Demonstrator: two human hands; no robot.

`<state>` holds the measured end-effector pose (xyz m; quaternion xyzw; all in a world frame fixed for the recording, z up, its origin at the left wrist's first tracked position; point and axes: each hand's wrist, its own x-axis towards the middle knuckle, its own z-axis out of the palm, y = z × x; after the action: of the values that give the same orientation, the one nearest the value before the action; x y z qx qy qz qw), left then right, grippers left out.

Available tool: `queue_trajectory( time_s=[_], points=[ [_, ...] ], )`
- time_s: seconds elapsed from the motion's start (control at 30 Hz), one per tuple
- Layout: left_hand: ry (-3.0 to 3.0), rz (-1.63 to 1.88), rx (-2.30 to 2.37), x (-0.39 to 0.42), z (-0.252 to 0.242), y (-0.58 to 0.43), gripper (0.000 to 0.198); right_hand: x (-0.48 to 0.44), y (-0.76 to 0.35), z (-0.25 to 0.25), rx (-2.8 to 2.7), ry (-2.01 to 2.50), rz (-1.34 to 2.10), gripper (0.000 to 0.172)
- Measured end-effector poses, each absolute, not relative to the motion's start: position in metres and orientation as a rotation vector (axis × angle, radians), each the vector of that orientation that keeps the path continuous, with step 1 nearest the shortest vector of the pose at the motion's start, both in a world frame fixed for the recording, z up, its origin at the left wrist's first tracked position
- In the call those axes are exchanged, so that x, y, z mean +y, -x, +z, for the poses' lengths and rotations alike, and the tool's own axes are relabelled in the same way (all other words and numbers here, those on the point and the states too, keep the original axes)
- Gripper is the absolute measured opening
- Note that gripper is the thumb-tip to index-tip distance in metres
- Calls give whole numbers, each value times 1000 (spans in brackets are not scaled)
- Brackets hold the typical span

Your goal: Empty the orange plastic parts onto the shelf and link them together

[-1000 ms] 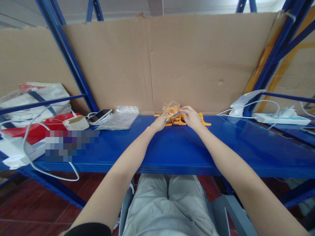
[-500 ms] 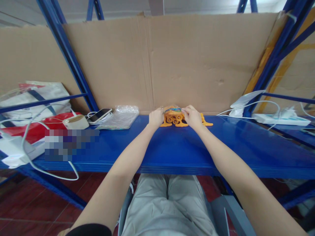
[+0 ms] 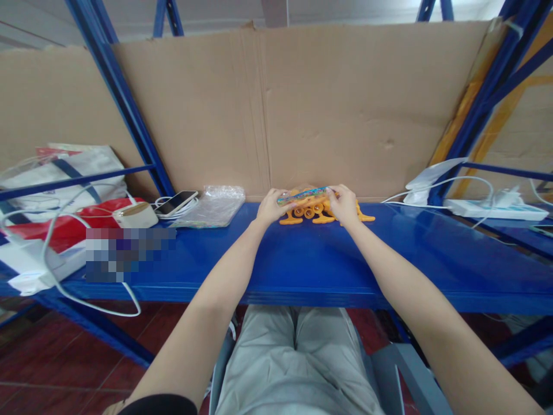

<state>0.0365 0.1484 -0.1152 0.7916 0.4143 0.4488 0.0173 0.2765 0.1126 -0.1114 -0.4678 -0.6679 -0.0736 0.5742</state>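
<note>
Both my arms reach forward over a blue metal shelf [image 3: 311, 265]. My left hand [image 3: 268, 206] and my right hand [image 3: 345, 203] each pinch one end of a small clear packet with a coloured header card [image 3: 305, 197], held flat between them. Just under the packet lies a cluster of orange plastic hooks [image 3: 313, 213] on the shelf, against the cardboard backing [image 3: 302, 109]. Fingers of both hands are closed on the packet's ends.
To the left lie a stack of clear plastic bags [image 3: 212, 206], a phone [image 3: 175, 202] with white cables, a small white box [image 3: 133, 215] and red and white bags [image 3: 64, 173]. A white power strip [image 3: 492, 208] with cables sits at the right. Blue rack posts [image 3: 121, 98] rise alongside.
The hands spread apart and lifted the packet slightly, stretching it flat above the orange hooks; a second ago they were pinched close together at the packet's top.
</note>
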Motion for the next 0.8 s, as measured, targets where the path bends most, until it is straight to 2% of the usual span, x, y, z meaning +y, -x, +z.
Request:
queue_trajectory(
  time_s=[0.1,0.27,0.4,0.5,0.63,0.8],
  points=[
    [-2401,1300,1283,150,-120,-30,53,116,-277,-114,-1500,1062,-108,35],
    [-2174,1230,1395,150,-119,-33,27,122,-277,-117,-1410,1034,120,41],
    [-2013,1239,1408,145,-112,-46,30,129,-277,-119,-1419,968,243,45],
    [-1871,1260,1387,142,-108,-52,29,134,-279,-123,-1474,996,183,42],
    [-1738,1303,1296,140,-107,-56,34,137,-283,-129,-1508,1142,78,28],
    [-1587,1396,1161,141,-106,-62,40,129,-276,-124,-1428,1047,310,30]
  ],
)
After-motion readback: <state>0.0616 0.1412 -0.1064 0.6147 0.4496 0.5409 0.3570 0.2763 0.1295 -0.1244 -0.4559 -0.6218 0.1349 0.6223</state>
